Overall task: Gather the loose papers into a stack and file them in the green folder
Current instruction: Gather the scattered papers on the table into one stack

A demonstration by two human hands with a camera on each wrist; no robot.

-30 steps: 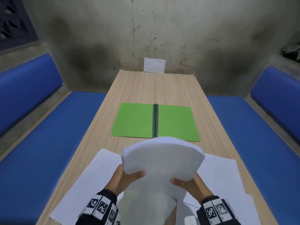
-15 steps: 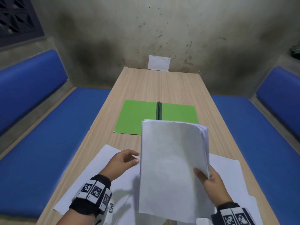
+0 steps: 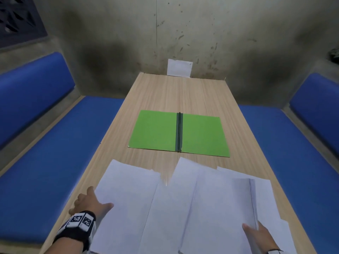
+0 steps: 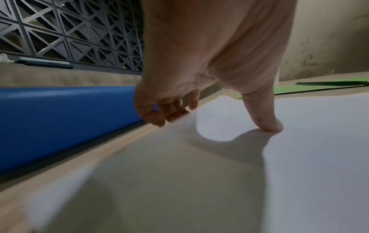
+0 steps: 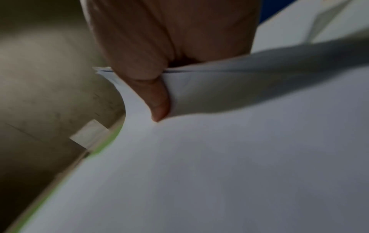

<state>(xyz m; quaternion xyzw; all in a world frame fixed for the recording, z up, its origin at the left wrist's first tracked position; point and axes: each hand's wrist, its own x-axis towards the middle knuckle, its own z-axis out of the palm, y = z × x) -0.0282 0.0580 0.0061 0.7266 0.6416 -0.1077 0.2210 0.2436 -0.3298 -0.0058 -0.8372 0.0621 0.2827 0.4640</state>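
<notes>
Under my left hand: my left hand (image 3: 91, 203) sits at the outer edge of the leftmost loose sheet (image 3: 128, 195), thumb (image 4: 263, 119) pressing down on the paper, the other fingers (image 4: 169, 112) loosely curled at the sheet's edge by the table (image 3: 179, 92) rim; they grasp nothing.
Risk at that edge: I judge that a thumb push alone could slide the sheet toward the blue bench (image 3: 55, 143) just beyond my fingers, or buckle it instead of lifting it.
Between my hands: more loose sheets (image 3: 172, 208) lie overlapping and fanned at angles. If I sweep them together fast, corners could catch and fold.
In my right hand: my right hand (image 3: 256, 233) pinches the gathered stack (image 3: 223, 208), thumb (image 5: 157, 100) curled over its near edge, fingers hidden beneath.
Risk in that grip: the stack's far edge shows sheets not squared. Held from one side only, I expect it may sag, splay, or shed a page.
Beneath the stack: further sheets (image 3: 269, 198) lie to the right of my fingers; they could be dragged off the table edge.
Ahead of both hands: the green folder (image 3: 179, 132) lies open and flat, well apart from my fingertips, with no paper in it yet. Sliding an untidy stack in could push it away or leave pages jutting out.
</notes>
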